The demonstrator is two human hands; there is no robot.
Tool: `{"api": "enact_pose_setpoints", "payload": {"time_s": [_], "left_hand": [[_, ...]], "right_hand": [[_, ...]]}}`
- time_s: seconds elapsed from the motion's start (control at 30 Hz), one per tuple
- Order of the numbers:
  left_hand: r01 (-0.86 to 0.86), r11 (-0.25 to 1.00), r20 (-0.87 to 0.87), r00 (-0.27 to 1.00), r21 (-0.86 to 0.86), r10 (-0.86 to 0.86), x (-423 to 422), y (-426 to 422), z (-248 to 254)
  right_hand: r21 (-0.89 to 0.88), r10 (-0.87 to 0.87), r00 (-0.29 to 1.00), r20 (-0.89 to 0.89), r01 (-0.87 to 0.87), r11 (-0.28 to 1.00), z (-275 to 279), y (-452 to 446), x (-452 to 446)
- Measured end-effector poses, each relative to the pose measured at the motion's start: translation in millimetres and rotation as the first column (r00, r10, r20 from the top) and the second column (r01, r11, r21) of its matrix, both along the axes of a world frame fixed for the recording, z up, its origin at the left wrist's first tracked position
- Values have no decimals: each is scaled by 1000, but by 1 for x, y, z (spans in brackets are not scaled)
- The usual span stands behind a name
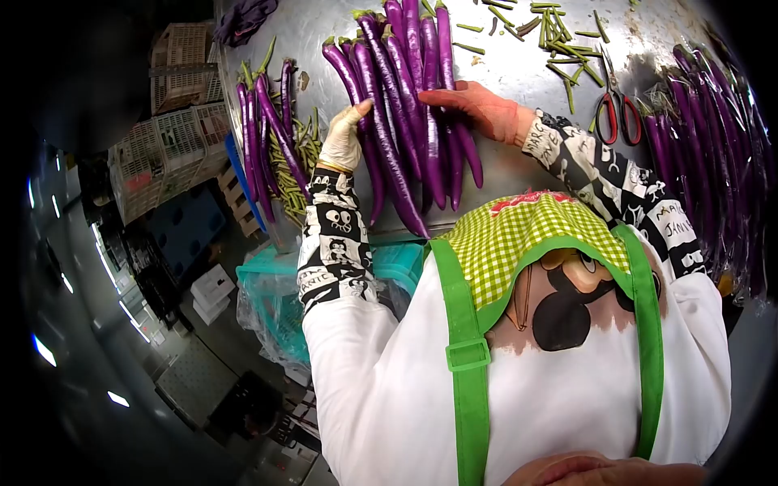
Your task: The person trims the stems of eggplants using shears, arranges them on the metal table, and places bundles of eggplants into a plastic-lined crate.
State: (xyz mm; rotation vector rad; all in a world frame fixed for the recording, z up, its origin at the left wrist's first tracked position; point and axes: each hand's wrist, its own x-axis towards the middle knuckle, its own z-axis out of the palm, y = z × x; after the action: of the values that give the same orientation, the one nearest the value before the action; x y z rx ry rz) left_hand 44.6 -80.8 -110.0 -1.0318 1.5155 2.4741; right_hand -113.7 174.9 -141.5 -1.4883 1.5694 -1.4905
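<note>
A bunch of long purple eggplants (397,105) lies on the metal table, stems pointing away from me. At its left side, my left hand (344,136) in a white glove presses against the bunch, thumb on top and the other fingers mostly hidden. My right hand (478,109), in an orange-red glove, grips the bunch from the right, with its fingertips over the upper eggplants. Between them the two hands hold the bunch from both sides. Several more eggplants (279,134) lie to the left, beside and over a heap of cut green stems (301,158).
Red-handled scissors (614,113) lie to the right, near scattered green stem pieces (559,44). Eggplants in clear plastic bags (705,146) fill the right side. A teal basket (284,283) with a plastic liner stands below the table edge. Plastic crates (166,154) are stacked at left.
</note>
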Motion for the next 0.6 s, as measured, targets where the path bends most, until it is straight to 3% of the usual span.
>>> {"api": "enact_pose_setpoints", "payload": {"time_s": [0.03, 0.13, 0.17, 0.2, 0.27, 0.3, 0.33, 0.37, 0.4, 0.43, 0.47, 0.5, 0.53, 0.57, 0.6], "left_hand": [[10, 996, -31, 1000, 92, -7, 0, -1, -4], [-17, 950, -131, 990, 312, 61, -2, 12, -12], [-22, 924, -153, 985, 381, 86, -1, 16, -14], [-42, 905, -147, 983, 423, 114, 0, 20, -17], [-80, 862, -133, 977, 501, 168, 0, 32, -17], [-99, 825, -134, 969, 557, 207, 1, 31, -22], [-51, 818, -174, 968, 572, 182, 3, 31, -25], [2, 812, -218, 964, 583, 153, 5, 30, -26], [23, 825, -225, 966, 564, 127, 8, 31, -29], [-6, 815, -187, 972, 580, 141, 12, 31, -36], [25, 815, -189, 976, 578, 104, 16, 32, -44], [69, 819, -197, 979, 570, 55, 18, 29, -51], [11, 823, -125, 990, 568, 73, 20, 26, -55], [-38, 827, -64, 994, 561, 89, 19, 30, -52], [-76, 877, -32, 994, 475, 103, 9, 45, -30]], "right_hand": [[-45, -28, 999, -45, 26, 999, -9, -1, 2], [-62, 48, 976, 210, -35, 997, -28, 1, 2], [-41, 36, 985, 168, -29, 999, -34, 5, -4], [34, 57, 715, 696, -112, 993, -41, 3, -7], [15, 54, 459, 887, -144, 989, -35, 15, -12], [-11, 45, 608, 793, -59, 998, -31, 23, -12], [28, -31, 840, 542, 19, 999, -25, 29, -15], [38, -115, 968, 222, 109, 993, -19, 32, -20], [130, -95, 764, 638, 15, 991, -14, 30, -22], [141, -65, 546, 835, -98, 985, -6, 27, -20], [151, -97, 276, 956, -181, 972, 2, 24, -19], [122, -84, 160, 984, -240, 963, 15, 22, -17], [240, -87, 520, 850, -235, 942, -1, 18, -22], [245, -145, 464, 874, -164, 955, 32, 12, -13], [282, -194, 523, 830, -93, 955, 41, 9, -8]]}}
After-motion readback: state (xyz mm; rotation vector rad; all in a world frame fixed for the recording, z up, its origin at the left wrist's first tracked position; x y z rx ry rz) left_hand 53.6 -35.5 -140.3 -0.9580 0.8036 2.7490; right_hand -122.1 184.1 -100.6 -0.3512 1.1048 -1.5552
